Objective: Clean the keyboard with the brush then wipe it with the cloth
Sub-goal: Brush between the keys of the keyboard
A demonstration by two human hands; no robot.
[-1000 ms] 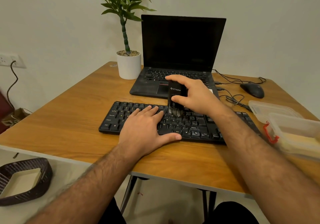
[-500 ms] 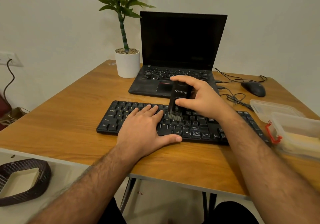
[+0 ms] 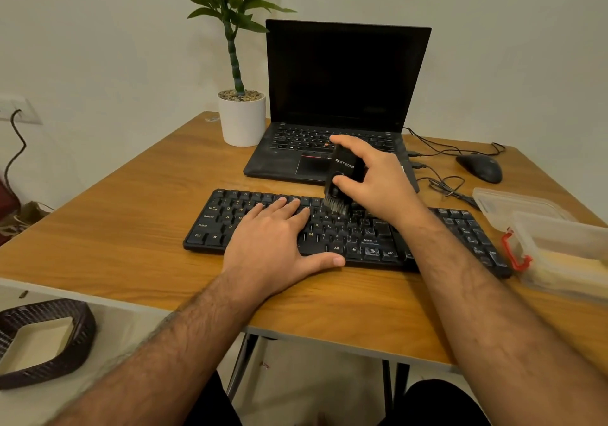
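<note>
A black keyboard [image 3: 358, 238] lies across the wooden table [image 3: 125, 228] in front of me. My left hand [image 3: 279, 241] rests flat on its left-middle keys, fingers straight, thumb along the front edge. My right hand [image 3: 375, 179] grips a black brush [image 3: 342, 175] held upright, its grey bristles touching the upper key rows just right of my left fingertips. No loose cloth is in sight; something pale yellow lies inside the clear plastic box [image 3: 559, 254] at the right.
An open black laptop [image 3: 342, 96] stands behind the keyboard, with a potted plant [image 3: 241, 116] to its left. A mouse [image 3: 478, 167] and tangled cables [image 3: 444, 185] lie at the back right. A dark woven basket [image 3: 42, 340] sits on a surface at lower left.
The brush in my right hand has shifted slightly along the upper key rows. My left hand has stayed flat on the keyboard.
</note>
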